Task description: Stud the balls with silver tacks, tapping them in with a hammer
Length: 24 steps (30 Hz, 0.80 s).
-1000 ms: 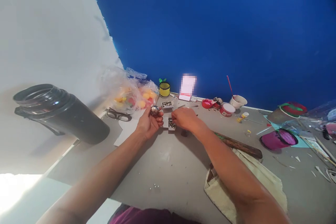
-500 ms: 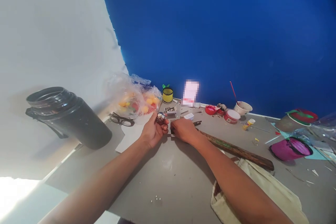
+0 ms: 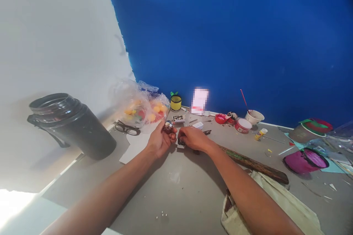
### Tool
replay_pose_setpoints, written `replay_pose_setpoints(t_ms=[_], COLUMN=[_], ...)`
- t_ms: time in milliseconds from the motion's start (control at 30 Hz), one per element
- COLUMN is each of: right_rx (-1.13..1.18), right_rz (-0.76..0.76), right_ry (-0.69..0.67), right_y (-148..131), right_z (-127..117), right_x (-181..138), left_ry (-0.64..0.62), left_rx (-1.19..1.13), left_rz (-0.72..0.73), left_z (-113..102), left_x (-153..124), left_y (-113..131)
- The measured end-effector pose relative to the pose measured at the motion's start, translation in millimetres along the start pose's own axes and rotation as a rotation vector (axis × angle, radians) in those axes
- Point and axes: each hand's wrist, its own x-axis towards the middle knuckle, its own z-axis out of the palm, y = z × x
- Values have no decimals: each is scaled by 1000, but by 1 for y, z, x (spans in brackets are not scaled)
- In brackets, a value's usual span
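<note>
My left hand (image 3: 160, 138) is closed around a shiny silver ball (image 3: 168, 126) with a rough, studded-looking surface, held up between thumb and fingers. To its right, my right hand (image 3: 193, 136) reaches down to a small white box (image 3: 180, 146) of tiny dark, glinting pieces. Its fingertips are pinched together at the box; what lies between them is too small to make out. A second open box (image 3: 178, 118) of similar small pieces stands just behind the hands. Under my left wrist lies a white sheet of paper (image 3: 130, 151).
At left stands a large dark flask (image 3: 79, 128), uncapped, beside eyeglasses (image 3: 127, 128) and a plastic bag (image 3: 154, 108). Rightward are a long wooden stick (image 3: 256, 165), a cream cloth (image 3: 284, 198), a paper cup (image 3: 255, 117), a glue stick (image 3: 260, 134) and a purple container (image 3: 305, 161).
My right hand has shifted slightly, and the small box of pieces under its fingers now shows. My left hand still holds the silver ball. The view has tilted a little.
</note>
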Motion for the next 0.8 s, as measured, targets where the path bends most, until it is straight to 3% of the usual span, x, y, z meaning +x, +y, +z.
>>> replay_pose_setpoints(t_ms=[167, 300, 400, 500, 600, 800], right_rx=[247, 522, 880, 1143, 1235, 1249], right_rz=[6, 42, 107, 154, 158, 182], right_ry=[15, 32, 69, 110, 145, 140], right_y=[12, 18, 19, 17, 11, -2], right_z=[7, 10, 8, 5, 4, 8], right_x=[8, 14, 14, 12, 11, 10], left_ry=[5, -1, 24, 74, 81, 94], left_rx=[2, 138, 454, 861, 1091, 1221], left_rz=[11, 57, 171, 376, 538, 610], left_z=[0, 0, 0, 2, 4, -1], left_x=[1, 0, -4, -9, -12, -10], left_y=[2, 2, -1, -4, -5, -7])
